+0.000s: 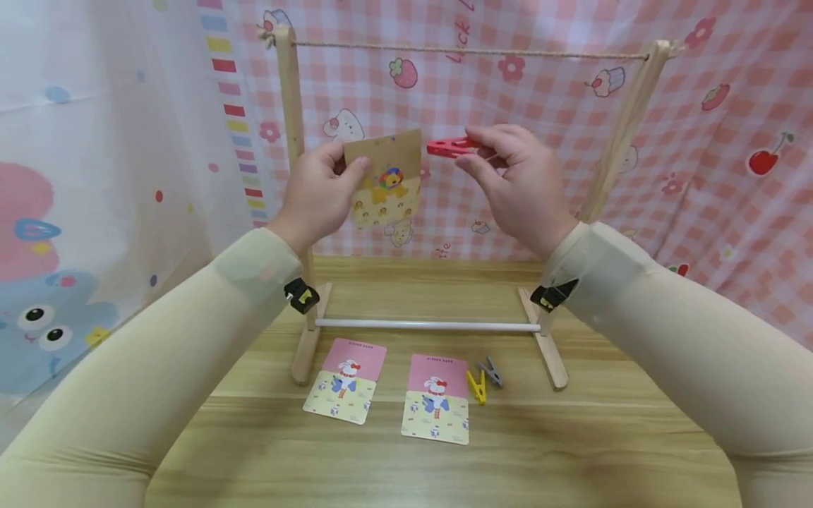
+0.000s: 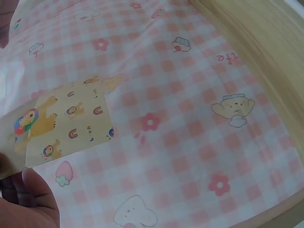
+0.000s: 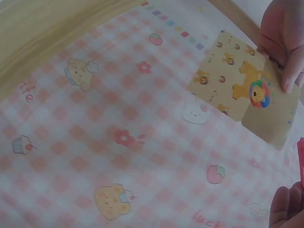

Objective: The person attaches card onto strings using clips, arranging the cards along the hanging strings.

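Observation:
My left hand (image 1: 324, 187) pinches a tan and yellow card (image 1: 387, 187) by its left edge, thumb in front. A lion with a rainbow mane is printed on it, and it hangs upright below the rope (image 1: 470, 51). Just to the right, my right hand (image 1: 517, 176) grips a red clothespin (image 1: 449, 147) between thumb and fingers, its tip pointing at the card's upper right edge with a small gap between. In the right wrist view the card (image 3: 228, 78) shows its printed face, while only a sliver of the red clothespin (image 3: 301, 156) appears at the edge.
Two pink and yellow rabbit cards, one on the left (image 1: 345, 381) and one on the right (image 1: 435, 399), lie on the wooden table (image 1: 571, 444). Beside them are a yellow clothespin (image 1: 476, 387) and a grey clothespin (image 1: 490, 372). Wooden posts (image 1: 291, 99) with a white bar (image 1: 425, 325) carry the rope.

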A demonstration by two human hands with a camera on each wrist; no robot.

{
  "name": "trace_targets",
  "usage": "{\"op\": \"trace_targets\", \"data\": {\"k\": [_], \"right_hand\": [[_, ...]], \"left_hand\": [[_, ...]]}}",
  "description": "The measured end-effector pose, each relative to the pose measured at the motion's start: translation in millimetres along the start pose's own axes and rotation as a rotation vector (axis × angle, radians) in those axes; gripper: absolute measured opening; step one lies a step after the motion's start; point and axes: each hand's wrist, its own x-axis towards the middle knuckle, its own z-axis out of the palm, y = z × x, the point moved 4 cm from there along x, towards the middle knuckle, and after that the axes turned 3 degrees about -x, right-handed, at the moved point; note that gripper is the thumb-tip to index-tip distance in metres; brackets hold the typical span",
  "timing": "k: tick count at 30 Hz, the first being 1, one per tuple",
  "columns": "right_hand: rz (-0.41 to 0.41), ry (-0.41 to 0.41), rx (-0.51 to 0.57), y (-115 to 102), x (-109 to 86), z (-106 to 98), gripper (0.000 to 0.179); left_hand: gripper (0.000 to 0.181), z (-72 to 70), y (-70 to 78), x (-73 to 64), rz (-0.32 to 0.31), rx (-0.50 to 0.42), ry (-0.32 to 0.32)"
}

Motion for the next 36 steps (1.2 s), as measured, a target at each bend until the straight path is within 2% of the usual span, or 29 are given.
{"op": "trace_targets", "data": {"k": [4,10,14,21,28,36], "right_hand": [[-0.027,0.023,0.006,-8.4,8.8,-1.3,0.041],[-0.019,0.024,0.021,-20.9,19.3,-1.2,0.039],[-0.063,0.068,0.049,-26.9,27.2,-4.1,0.036],[-0.120,0.109,-0.024,-36.2,40.7,-9.6,0.036],[-0.105,0.104,-0.063,-45.2,51.5,-13.2,0.037],[-0.115,0.129,-0.166,-51.3,61.7,-16.1,0.038]], "left_hand": [[0.026,-2.4,4.7,3.0,0.004,-0.008,0.006],[0.027,-6.7,13.7,9.5,-0.011,-0.029,0.015],[0.031,-9.1,20.5,13.6,-0.032,-0.040,0.019],[0.033,-8.3,28.0,19.6,-0.074,-0.024,0.037],[0.033,-9.2,35.0,27.5,-0.085,-0.023,0.050],[0.033,-8.8,42.3,32.2,-0.105,-0.023,0.050]]}}
